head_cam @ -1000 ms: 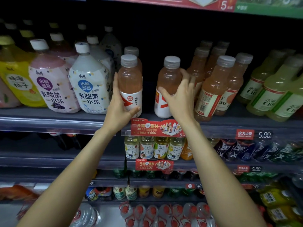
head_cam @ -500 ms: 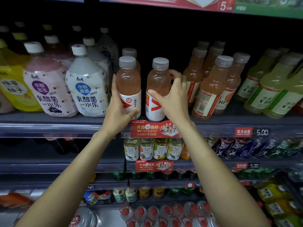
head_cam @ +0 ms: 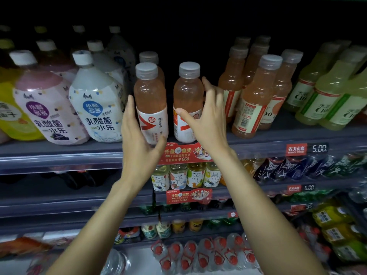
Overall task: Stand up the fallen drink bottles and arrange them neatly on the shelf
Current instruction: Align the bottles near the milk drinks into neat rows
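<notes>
**Two pink bottles upright at shelf front; hands bracketing them**

The left hand (head_cam: 139, 135) cups the left pink bottle (head_cam: 151, 104) low on its label, fingers laid together up its left side and thumb hooked under the front near the base. Judged purpose: steadying the bottle and setting it square with its neighbour. The right hand (head_cam: 206, 124) stands at the right pink bottle (head_cam: 187, 104) with fingers spread and straight along its right side, thumb out across the label. Whether the fingers touch the bottle cannot be told; it reads as a guarding or releasing pose.

Both bottles stand upright, side by side with a narrow gap, at the near edge of the shelf (head_cam: 59, 153), just above a red promotion tag (head_cam: 183, 153). A third of the same kind stands behind the left one.

To the left sit large white and pink yoghurt-drink bottles (head_cam: 95, 104). To the right a group of orange bottles (head_cam: 256, 100) leans leftward, and pale green bottles (head_cam: 327, 96) beyond them also lean. Judgement: those remain to be straightened.

The shelf is grey with a clear front rail and a price tag (head_cam: 306, 148). Lower shelves carry small tea bottles (head_cam: 186, 176) and other drinks. The setting is a dim shop aisle.
</notes>
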{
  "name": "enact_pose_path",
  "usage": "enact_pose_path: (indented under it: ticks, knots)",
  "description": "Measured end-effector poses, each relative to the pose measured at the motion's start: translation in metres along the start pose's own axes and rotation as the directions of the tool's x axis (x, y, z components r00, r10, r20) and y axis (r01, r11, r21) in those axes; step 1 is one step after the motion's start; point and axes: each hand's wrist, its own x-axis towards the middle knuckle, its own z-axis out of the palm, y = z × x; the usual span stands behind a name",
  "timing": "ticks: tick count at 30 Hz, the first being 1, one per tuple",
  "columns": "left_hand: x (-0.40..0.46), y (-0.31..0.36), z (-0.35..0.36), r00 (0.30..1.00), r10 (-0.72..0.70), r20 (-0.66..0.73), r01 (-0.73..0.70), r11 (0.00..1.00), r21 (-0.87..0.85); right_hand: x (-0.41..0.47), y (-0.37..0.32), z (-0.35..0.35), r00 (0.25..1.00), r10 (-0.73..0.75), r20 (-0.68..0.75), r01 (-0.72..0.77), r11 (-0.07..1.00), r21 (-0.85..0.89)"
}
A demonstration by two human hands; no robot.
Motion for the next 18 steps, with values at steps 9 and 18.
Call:
enact_pose_path:
  ticks: [9,18]
  knots:
    - [-0.005,0.078,0.040,0.968,0.205,0.145,-0.195,0.978,-0.078,-0.021,0.069,-0.094,0.964,0.079,-0.253,-0.038,0.986,0.164]
    - [0.030,0.094,0.168,0.958,-0.189,0.217,0.218,0.968,-0.120,0.000,0.140,-0.109,0.981,0.129,0.148,-0.158,0.965,0.208]
